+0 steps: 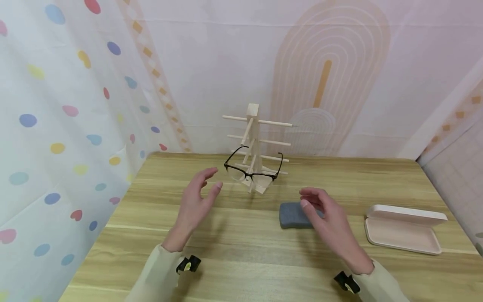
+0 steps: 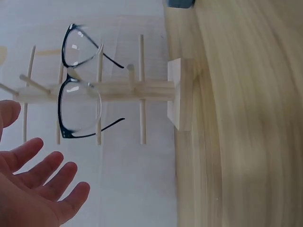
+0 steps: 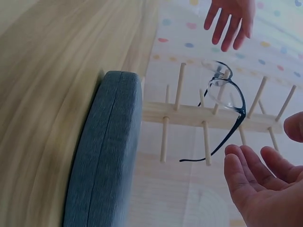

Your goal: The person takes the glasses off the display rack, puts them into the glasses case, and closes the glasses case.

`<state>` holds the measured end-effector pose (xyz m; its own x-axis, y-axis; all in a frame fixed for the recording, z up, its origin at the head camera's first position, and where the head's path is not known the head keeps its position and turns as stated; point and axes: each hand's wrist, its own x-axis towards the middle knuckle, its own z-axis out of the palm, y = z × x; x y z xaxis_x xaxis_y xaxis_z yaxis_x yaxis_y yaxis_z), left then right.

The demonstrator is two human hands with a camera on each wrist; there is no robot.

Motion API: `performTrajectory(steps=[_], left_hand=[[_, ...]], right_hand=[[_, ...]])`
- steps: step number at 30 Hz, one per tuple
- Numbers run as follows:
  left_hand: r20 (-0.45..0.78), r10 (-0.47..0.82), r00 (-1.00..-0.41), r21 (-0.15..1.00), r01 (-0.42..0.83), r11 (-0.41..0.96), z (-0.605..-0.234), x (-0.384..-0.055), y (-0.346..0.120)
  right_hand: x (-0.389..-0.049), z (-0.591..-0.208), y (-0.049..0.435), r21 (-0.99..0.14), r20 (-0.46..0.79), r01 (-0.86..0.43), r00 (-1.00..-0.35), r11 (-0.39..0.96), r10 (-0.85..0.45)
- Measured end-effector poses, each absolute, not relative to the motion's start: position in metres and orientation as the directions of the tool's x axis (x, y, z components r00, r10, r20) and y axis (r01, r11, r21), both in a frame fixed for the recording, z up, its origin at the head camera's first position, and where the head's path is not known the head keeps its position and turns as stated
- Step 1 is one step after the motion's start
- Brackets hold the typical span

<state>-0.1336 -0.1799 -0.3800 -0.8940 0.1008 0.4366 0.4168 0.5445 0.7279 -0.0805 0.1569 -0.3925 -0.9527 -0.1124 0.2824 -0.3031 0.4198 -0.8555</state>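
Observation:
A pair of black half-rim glasses (image 1: 249,174) hangs on a wooden peg stand (image 1: 253,138) at the back middle of the table. Left of the stand my left hand (image 1: 196,199) hovers with loosely bent fingers, holding nothing. In the left wrist view its spread fingers (image 2: 40,175) are near the glasses (image 2: 66,92) but apart from them. My right hand (image 1: 326,218) is over the blue-grey glasses case (image 1: 294,215) and hides its right end. The right wrist view shows that case (image 3: 106,151) closed on the table, with the right hand (image 3: 265,184) above and apart from it, empty.
To the right, a pale pink glasses case (image 1: 403,233) lies with its lid up. The wooden table (image 1: 241,268) meets a patterned curtain (image 1: 211,75) behind the stand and a dotted curtain (image 1: 75,147) on the left. Black straps are around both wrists.

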Motion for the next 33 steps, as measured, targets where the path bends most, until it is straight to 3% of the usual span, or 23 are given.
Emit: performTrajectory(steps=[10, 33], left_hand=[[0.214, 0.060, -0.975, 0.902, 0.221, 0.370, -0.374, -0.157, -0.186], [0.068, 0.052, -0.996, 0.961, 0.080, 0.264, -0.365, -0.195, -0.185]], right_hand=[[-0.097, -0.392, 0.136, -0.884, 0.276, -0.282, -0.959, 0.374, -0.070], [-0.127, -0.390, 0.108, -0.953, 0.174, -0.162, -0.984, 0.257, 0.024]])
